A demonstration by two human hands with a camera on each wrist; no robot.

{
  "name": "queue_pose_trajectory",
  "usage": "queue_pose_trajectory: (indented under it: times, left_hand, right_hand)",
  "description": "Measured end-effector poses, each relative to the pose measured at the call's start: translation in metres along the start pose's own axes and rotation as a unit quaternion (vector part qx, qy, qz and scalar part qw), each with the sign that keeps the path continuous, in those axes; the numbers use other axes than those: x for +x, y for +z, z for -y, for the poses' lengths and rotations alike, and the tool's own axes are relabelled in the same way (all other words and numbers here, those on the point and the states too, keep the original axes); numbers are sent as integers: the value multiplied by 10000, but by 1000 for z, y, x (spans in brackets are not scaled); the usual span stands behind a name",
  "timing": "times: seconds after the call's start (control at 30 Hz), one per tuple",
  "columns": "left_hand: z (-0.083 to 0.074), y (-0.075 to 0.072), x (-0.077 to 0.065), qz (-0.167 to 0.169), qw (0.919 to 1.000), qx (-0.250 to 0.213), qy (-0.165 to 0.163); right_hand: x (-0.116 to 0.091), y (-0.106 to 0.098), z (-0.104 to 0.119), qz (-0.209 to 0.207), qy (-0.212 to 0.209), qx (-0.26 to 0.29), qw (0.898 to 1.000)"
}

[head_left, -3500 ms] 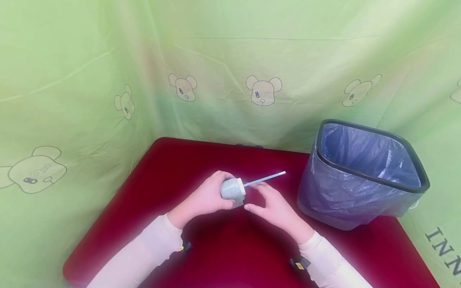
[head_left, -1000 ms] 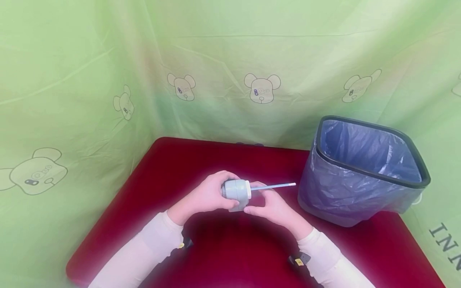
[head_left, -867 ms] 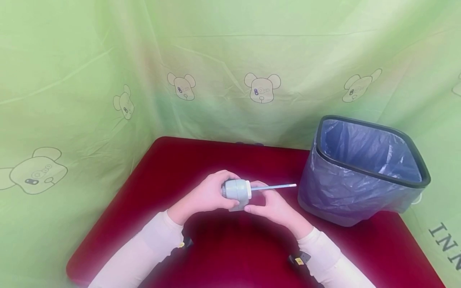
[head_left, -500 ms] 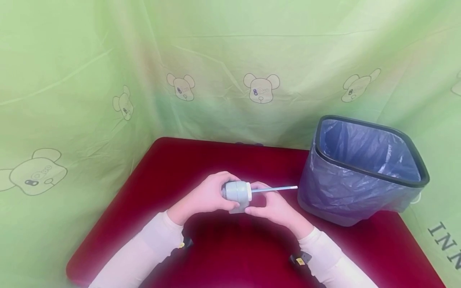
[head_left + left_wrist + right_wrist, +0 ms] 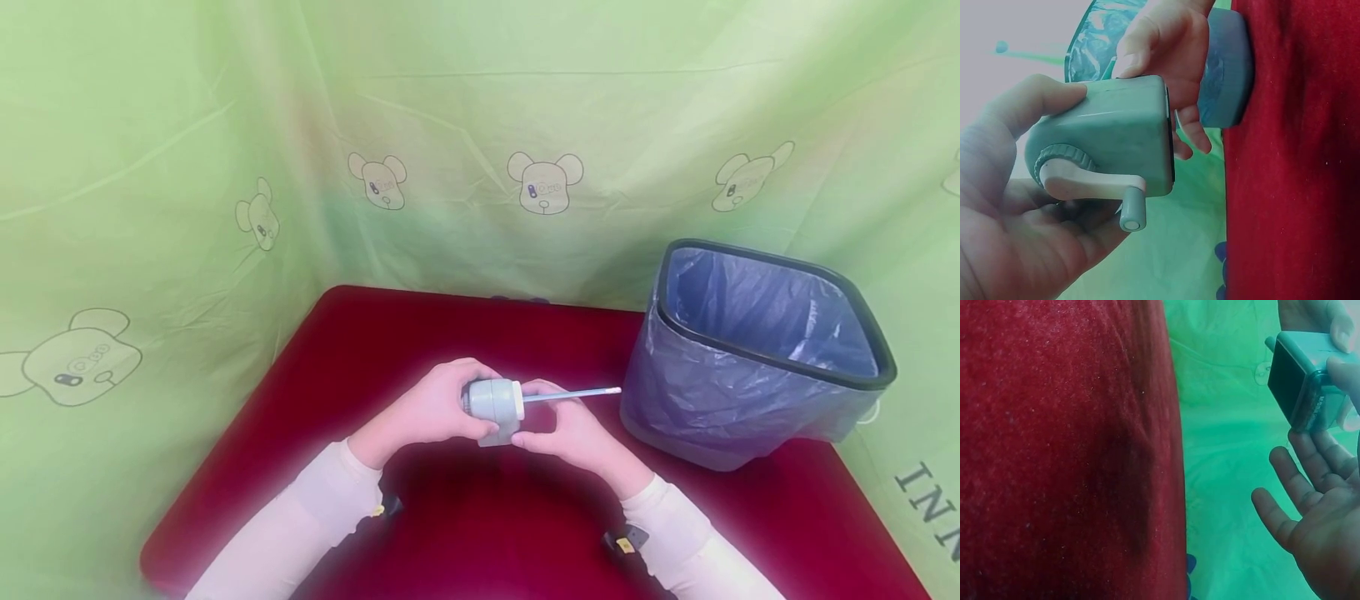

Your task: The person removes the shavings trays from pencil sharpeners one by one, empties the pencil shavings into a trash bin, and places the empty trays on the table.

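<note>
My left hand (image 5: 435, 406) grips a grey-green hand-crank pencil sharpener (image 5: 493, 402) above the table. In the left wrist view, the crank (image 5: 1094, 181) on the sharpener's back faces the camera, clear of the curled fingers. A light blue pencil (image 5: 570, 395) with a pale end sticks out of the sharpener's white front, pointing right. My right hand (image 5: 573, 433) holds the front end of the sharpener between thumb and fingertips, as the right wrist view shows. Its other fingers (image 5: 1272, 515) are loosely spread below. The pencil's inner end is hidden inside the sharpener.
A waste bin (image 5: 720, 400) with a black rim and a clear bluish liner stands at the table's right side. The dark red table (image 5: 390, 333) ends at a green curtain (image 5: 465, 108) printed with bear heads, which hangs at the back and sides.
Since the oldest frame the sharpener has turned and shifted slightly right, and the pencil points more level. My right thumb has come up against the sharpener. In the last half second almost nothing moves.
</note>
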State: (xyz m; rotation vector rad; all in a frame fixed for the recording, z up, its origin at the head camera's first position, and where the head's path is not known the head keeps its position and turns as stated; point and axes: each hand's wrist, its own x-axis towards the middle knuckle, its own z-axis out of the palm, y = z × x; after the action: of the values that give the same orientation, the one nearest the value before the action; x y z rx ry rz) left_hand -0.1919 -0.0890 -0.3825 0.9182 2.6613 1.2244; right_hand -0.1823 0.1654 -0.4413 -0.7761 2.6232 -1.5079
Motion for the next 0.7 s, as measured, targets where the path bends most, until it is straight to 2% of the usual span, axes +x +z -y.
queue_pose_trajectory:
  times: [0.3,0.7]
  left_hand:
    - [0,0,-1,49,10000,35,-10]
    - [1,-1,-2,64,10000,39,-24]
  right_hand:
    - [-1,1,-1,-47,-77,-154,9998]
    - [0,1,0,12,-132,-41,9999]
